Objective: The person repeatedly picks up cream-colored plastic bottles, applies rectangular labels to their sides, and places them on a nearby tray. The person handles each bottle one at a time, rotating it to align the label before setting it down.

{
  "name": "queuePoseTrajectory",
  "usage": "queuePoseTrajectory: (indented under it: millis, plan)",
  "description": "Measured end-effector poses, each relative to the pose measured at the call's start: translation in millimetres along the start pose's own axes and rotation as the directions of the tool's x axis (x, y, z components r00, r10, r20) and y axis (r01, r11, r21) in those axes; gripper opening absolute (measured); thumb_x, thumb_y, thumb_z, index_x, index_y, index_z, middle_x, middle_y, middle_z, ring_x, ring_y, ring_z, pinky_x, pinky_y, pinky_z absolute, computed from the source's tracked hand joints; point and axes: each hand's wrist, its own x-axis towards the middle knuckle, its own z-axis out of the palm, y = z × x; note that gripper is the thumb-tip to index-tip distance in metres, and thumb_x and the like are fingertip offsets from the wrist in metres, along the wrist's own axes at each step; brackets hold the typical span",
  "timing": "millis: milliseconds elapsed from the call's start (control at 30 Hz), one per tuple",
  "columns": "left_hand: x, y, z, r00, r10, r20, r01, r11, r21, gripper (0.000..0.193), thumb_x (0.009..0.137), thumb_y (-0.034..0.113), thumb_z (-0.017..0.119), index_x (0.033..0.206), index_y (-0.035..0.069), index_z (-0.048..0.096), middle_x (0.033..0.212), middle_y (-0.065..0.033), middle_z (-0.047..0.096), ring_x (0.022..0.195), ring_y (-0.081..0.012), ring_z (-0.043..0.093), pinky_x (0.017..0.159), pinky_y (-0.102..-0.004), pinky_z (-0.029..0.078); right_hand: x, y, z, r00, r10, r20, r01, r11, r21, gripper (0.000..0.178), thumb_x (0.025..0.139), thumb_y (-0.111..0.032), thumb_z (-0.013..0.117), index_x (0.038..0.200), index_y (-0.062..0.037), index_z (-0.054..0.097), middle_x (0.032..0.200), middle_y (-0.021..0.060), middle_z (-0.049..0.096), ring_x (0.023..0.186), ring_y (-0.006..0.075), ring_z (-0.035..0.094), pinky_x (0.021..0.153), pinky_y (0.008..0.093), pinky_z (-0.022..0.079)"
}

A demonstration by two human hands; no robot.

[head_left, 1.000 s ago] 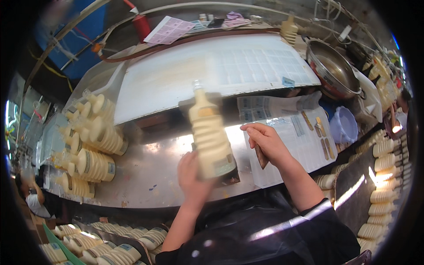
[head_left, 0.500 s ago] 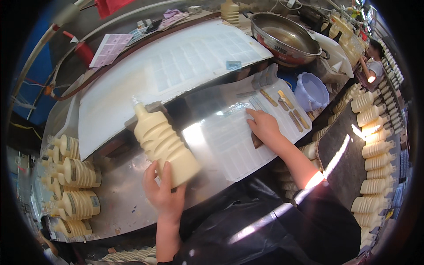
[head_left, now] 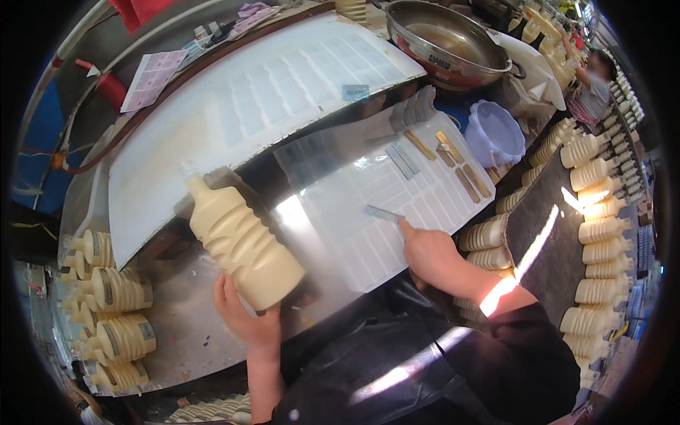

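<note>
My left hand (head_left: 248, 319) is closed round the base of a cream-coloured plastic bottle (head_left: 244, 241) with wavy ridged sides. The bottle lies tilted, its neck pointing away to the far left. Between the fingertips of my closed right hand (head_left: 435, 258) is one end of a narrow, bluish see-through label strip (head_left: 382, 212). This strip is over a clear plastic sheet (head_left: 326, 219) marked with rows of pale rectangles. Beyond my right hand, more bluish strips (head_left: 402, 161) and several gold strips (head_left: 467, 185) lie on the sheet.
A white slanted board (head_left: 163, 170) stands behind the bottle. Finished-looking labelled bottles (head_left: 124, 289) crowd the left. At the back right are a large metal pan (head_left: 443, 42) and a lavender bucket (head_left: 492, 138). Rows of cream bottles (head_left: 598, 230) line the right, where another person (head_left: 595, 92) sits.
My right hand has drawn back toward me, with the label strip now showing at its fingertips. The bottle and my left hand appear slightly farther left as the view shifts.
</note>
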Motion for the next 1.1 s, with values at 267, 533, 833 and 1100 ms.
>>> queuePoseTrajectory:
  millis: [267,533,833,1100]
  plan:
    - [5.4,-5.6,-6.0,0.998,0.059,-0.017,-0.060,0.997,-0.050,0.074,0.067,0.011,0.092,0.134,0.001,0.062,0.140,-0.0201,0.049,0.124,-0.0377,0.054,0.098,-0.0425,0.050,-51.2,10.1,14.8,0.994,-0.002,-0.113,0.018,0.991,0.135,0.042,0.089,-0.010,0.059,0.130,-0.0019,0.062,0.079,0.0192,0.068,0.073,0.0393,0.067,0.066,0.0498,0.054]
    - [7.1,-7.6,-5.4,0.995,0.095,-0.034,-0.097,0.994,-0.055,0.075,0.065,0.011,0.094,0.132,0.003,0.063,0.138,-0.0177,0.051,0.115,-0.0329,0.057,0.091,-0.0389,0.051,-60.1,28.6,70.3,0.825,0.424,0.373,-0.386,-0.060,0.921,0.041,0.099,-0.043,0.067,0.079,-0.0084,0.059,0.059,-0.0006,0.053,0.038,0.0063,0.039,0.038,0.0223,0.026]
    - [9.2,-18.2,-0.5,0.969,-0.235,0.080,0.243,0.830,-0.502,0.094,0.085,0.028,0.075,0.158,0.002,0.023,0.151,-0.0228,0.036,0.136,-0.0351,0.043,0.111,-0.0453,0.040,-54.4,28.6,55.3,0.822,0.490,0.291,-0.379,0.088,0.921,0.027,0.098,-0.020,0.068,0.079,0.0002,0.069,0.059,0.0031,0.059,0.048,0.0096,0.049,0.046,0.0240,0.036]
    - [32.6,-1.6,-7.5,0.846,-0.391,0.363,0.533,0.578,-0.618,0.094,0.083,0.008,0.071,0.160,0.004,0.016,0.150,-0.0194,0.040,0.136,-0.0289,0.047,0.115,-0.0419,0.039,46.0,-56.9,-46.8,0.996,-0.057,-0.075,0.090,0.824,0.559,0.019,0.086,-0.016,0.069,0.084,0.0028,0.071,0.068,0.0067,0.067,0.065,0.0112,0.062,0.060,0.0288,0.049]
